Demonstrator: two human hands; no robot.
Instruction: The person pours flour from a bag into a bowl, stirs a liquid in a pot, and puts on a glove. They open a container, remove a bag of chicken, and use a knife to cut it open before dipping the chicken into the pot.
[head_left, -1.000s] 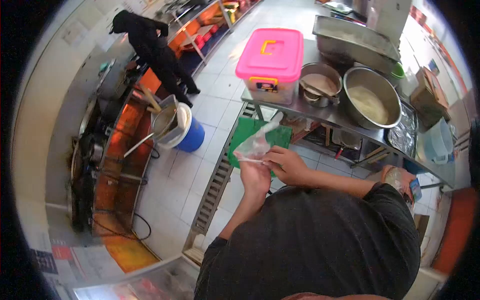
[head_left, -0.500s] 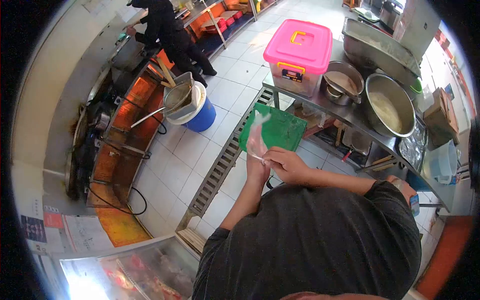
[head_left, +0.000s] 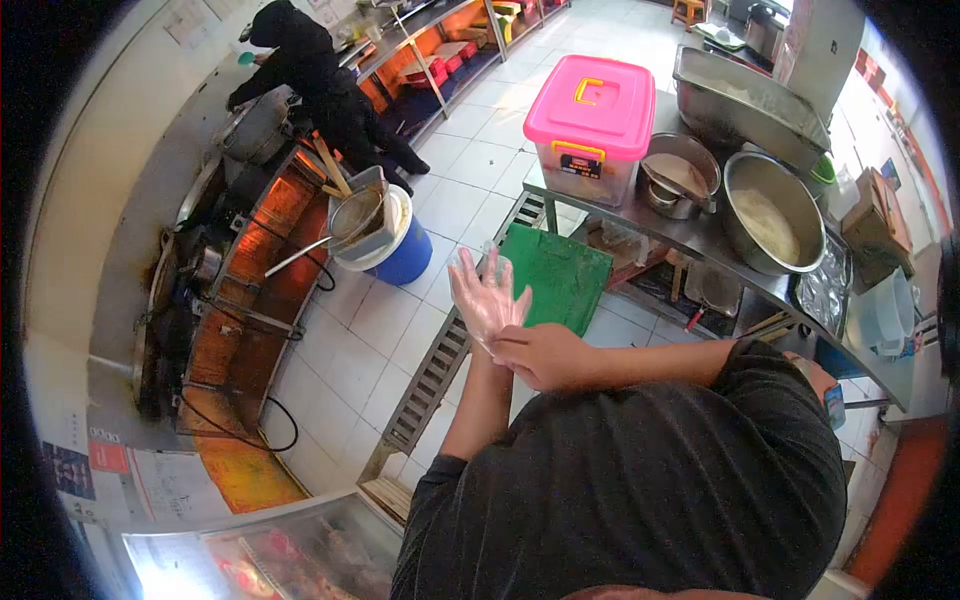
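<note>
My left hand (head_left: 486,305) is held out in front of me with its fingers spread apart. A clear, thin plastic glove (head_left: 504,268) covers it, with loose film past some fingertips. At the left wrist, my right hand (head_left: 545,357) is bare and pinches the glove's cuff between thumb and fingers. Below both hands lies a green board or lid (head_left: 555,272) near the floor grate.
To the right, a metal table (head_left: 655,222) bears a pink-lidded box (head_left: 590,110), a pot (head_left: 690,160) and a wide metal bowl (head_left: 765,215). A blue bucket (head_left: 405,258) with a strainer (head_left: 355,217) stands left. Another person (head_left: 310,75) is at the stove.
My left hand has moved left and its fingers have spread inside the glove, which was gathered and narrow before. My right hand has shifted slightly left and down, at the cuff.
</note>
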